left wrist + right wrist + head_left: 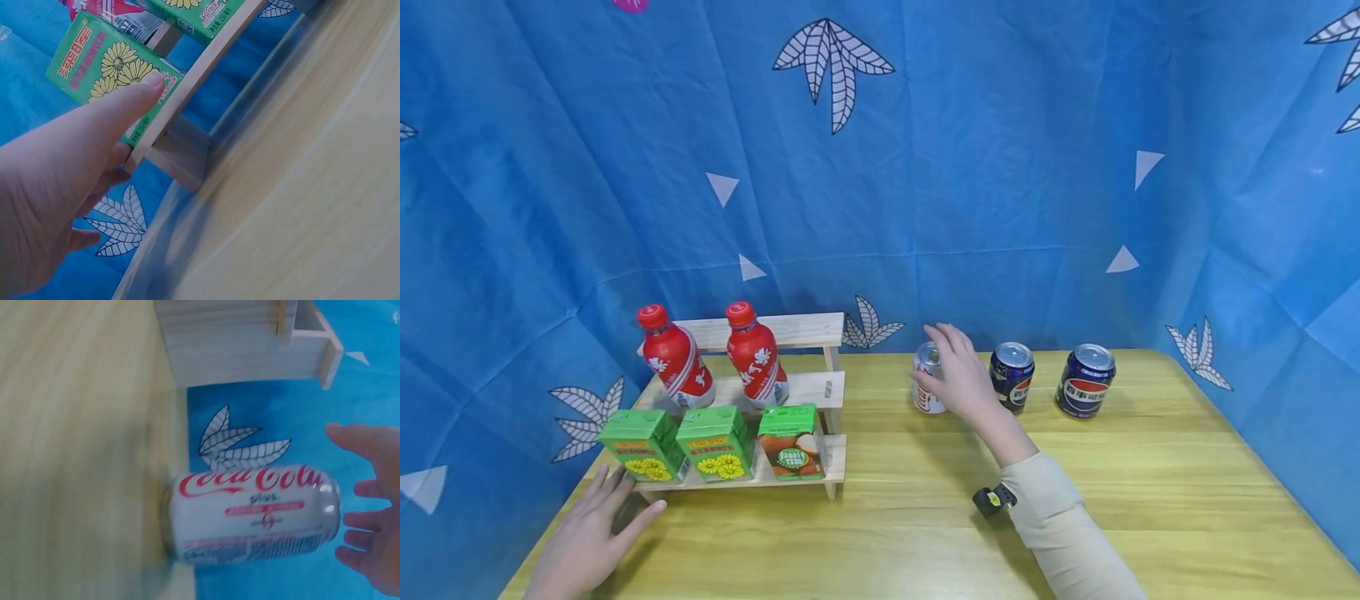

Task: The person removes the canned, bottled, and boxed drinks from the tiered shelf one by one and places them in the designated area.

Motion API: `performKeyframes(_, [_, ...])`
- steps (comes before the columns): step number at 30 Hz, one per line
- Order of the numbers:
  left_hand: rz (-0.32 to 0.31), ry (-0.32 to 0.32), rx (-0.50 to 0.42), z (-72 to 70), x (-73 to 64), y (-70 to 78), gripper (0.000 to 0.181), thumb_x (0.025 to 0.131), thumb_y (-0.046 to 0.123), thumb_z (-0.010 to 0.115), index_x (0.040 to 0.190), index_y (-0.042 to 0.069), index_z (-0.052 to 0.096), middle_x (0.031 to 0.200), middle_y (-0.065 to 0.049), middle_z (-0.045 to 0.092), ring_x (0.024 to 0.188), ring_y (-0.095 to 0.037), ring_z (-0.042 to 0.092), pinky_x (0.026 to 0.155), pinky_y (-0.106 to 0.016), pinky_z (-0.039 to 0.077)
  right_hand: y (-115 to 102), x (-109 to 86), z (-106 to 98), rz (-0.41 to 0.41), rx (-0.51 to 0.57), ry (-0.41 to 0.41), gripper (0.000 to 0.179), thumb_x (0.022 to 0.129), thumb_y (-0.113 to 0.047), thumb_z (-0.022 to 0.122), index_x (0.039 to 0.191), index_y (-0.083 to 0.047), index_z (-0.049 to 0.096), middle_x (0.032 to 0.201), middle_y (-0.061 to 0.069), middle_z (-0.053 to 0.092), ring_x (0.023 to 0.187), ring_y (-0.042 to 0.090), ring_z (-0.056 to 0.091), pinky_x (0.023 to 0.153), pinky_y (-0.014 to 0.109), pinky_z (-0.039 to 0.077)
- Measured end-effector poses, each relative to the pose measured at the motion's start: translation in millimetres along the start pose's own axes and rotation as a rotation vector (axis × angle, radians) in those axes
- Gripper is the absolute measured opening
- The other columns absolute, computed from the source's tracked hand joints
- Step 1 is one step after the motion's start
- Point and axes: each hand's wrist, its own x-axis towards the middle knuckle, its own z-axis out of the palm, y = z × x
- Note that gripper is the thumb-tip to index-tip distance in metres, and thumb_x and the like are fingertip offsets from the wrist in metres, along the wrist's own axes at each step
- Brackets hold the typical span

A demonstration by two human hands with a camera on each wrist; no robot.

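A white Coca-Cola plus can (256, 515) stands upright on the table, partly hidden behind my right hand (958, 375) in the head view. Seen from the right wrist, the fingers and thumb of that hand are spread around the level of the can's top, with nothing held. My left hand (583, 533) is by the left front corner of the wooden shelf (805, 390). Its thumb (134, 100) overlaps the leftmost green drink carton (642, 446) in the left wrist view, while the other fingers are at the shelf's end, partly hidden.
Two dark blue Pepsi cans, one near (1013, 379) and one farther right (1086, 382), stand right of the white can. On the shelf are two red bottles (757, 358), another yellow-flowered green carton (717, 446) and a lychee carton (792, 443). A blue curtain (970, 167) hangs behind the table.
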Motion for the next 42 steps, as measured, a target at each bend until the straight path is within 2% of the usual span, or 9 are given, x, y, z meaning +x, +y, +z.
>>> performKeyframes(13, [0.012,0.043,0.05,2.3,-2.7,2.3,0.09,0.093,0.065,0.047,0.143,-0.01,0.039,0.147,-0.041,0.031,0.143,-0.058,0.011,0.106,-0.077,0.02,-48.0,20.0,-6.4,-0.12,0.01,0.037,0.074,0.088,-0.041,0.071,0.148,-0.01,0.04,0.152,0.015,0.04,0.144,0.036,0.034,0.119,0.052,0.032])
performKeyframes(23, [-0.052,0.009,0.103,1.1,-0.3,4.0,0.098,0.091,0.072,0.041,0.143,-0.01,0.039,0.148,-0.039,0.03,0.142,-0.056,0.014,0.105,-0.08,0.013,-89.1,31.9,-4.1,-0.202,0.101,0.042,0.073,0.09,-0.046,0.066,0.149,-0.013,0.038,0.153,0.012,0.039,0.145,0.031,0.032,0.118,0.05,0.034])
performKeyframes(30, [-0.076,-0.016,0.096,0.4,0.6,4.5,0.101,0.09,0.074,0.039,0.144,-0.01,0.036,0.149,-0.039,0.026,0.143,-0.056,0.011,0.106,-0.081,0.009,-117.7,39.7,0.6,-0.228,0.134,0.011,0.075,0.089,-0.048,0.066,0.15,-0.015,0.037,0.154,0.01,0.039,0.146,0.028,0.032,0.118,0.048,0.036])
performKeyframes(36, [-0.06,0.005,0.1,1.1,-0.7,4.6,0.099,0.09,0.073,0.041,0.144,-0.01,0.038,0.149,-0.039,0.028,0.145,-0.054,0.009,0.105,-0.08,0.013,-139.2,47.4,5.2,-0.236,0.136,-0.045,0.076,0.088,-0.05,0.067,0.15,-0.017,0.037,0.155,0.009,0.038,0.147,0.026,0.032,0.119,0.049,0.034])
performKeyframes(42, [-0.054,0.015,0.101,1.9,-1.3,3.0,0.098,0.091,0.072,0.041,0.143,-0.01,0.038,0.148,-0.039,0.029,0.145,-0.054,0.008,0.105,-0.08,0.014,-154.3,56.4,13.3,-0.259,0.125,-0.118,0.078,0.087,-0.053,0.066,0.15,-0.019,0.037,0.155,0.007,0.038,0.146,0.024,0.033,0.117,0.046,0.038])
